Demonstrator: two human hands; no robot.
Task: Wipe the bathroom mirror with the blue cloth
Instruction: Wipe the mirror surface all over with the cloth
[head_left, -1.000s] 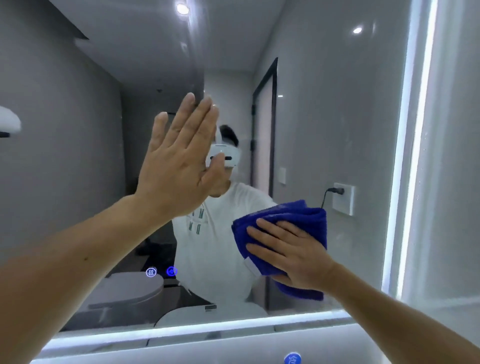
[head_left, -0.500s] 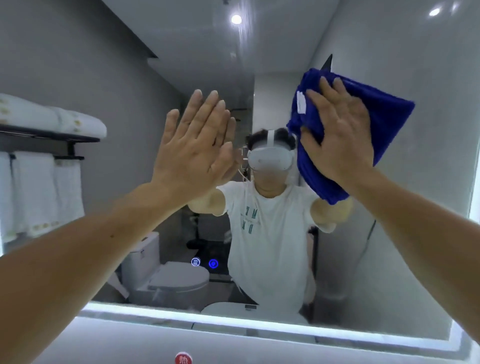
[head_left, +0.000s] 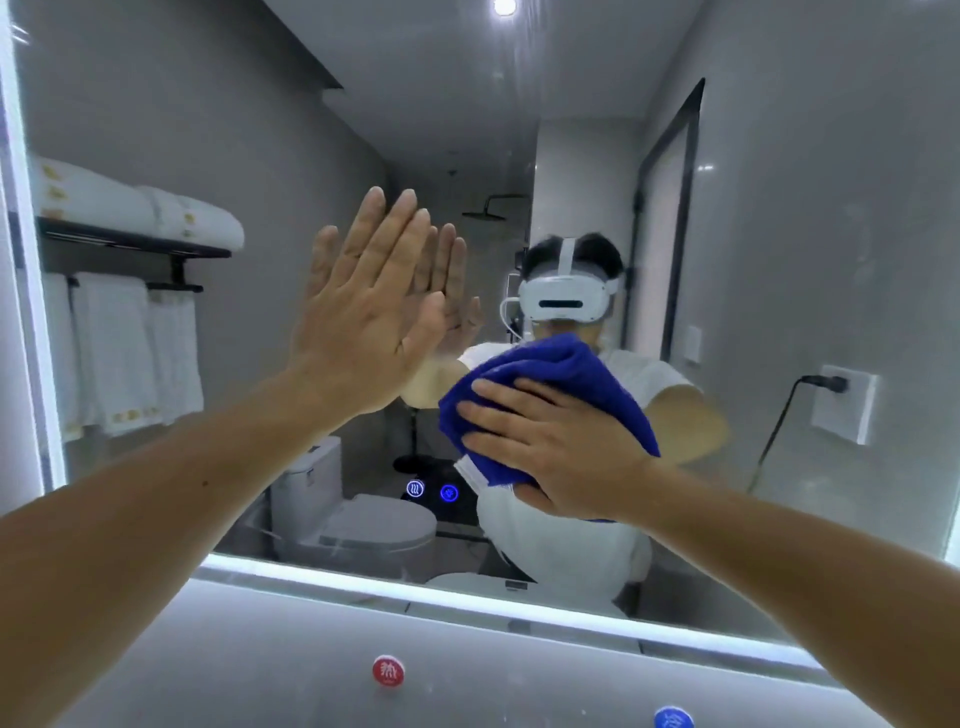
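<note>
The bathroom mirror (head_left: 779, 260) fills most of the head view, framed by a lit strip along its bottom and left edges. My left hand (head_left: 363, 312) lies flat against the glass at centre left, fingers straight and pointing up. My right hand (head_left: 550, 441) presses the bunched blue cloth (head_left: 550, 369) against the glass at lower centre, fingers spread over it and the thumb under its lower edge. The cloth's white label shows at its lower left. My palm hides much of the cloth.
Two small blue touch icons (head_left: 431, 491) glow on the glass just left of the cloth. Below the mirror, a red round tag (head_left: 388, 670) and a blue round tag (head_left: 673, 719) sit on the wall. The reflection shows towels on a rack, a toilet and a wall socket.
My right hand swept the cloth from the lower right up to the upper right of the glass, then down to lower centre. My left hand stayed flat on the mirror.
</note>
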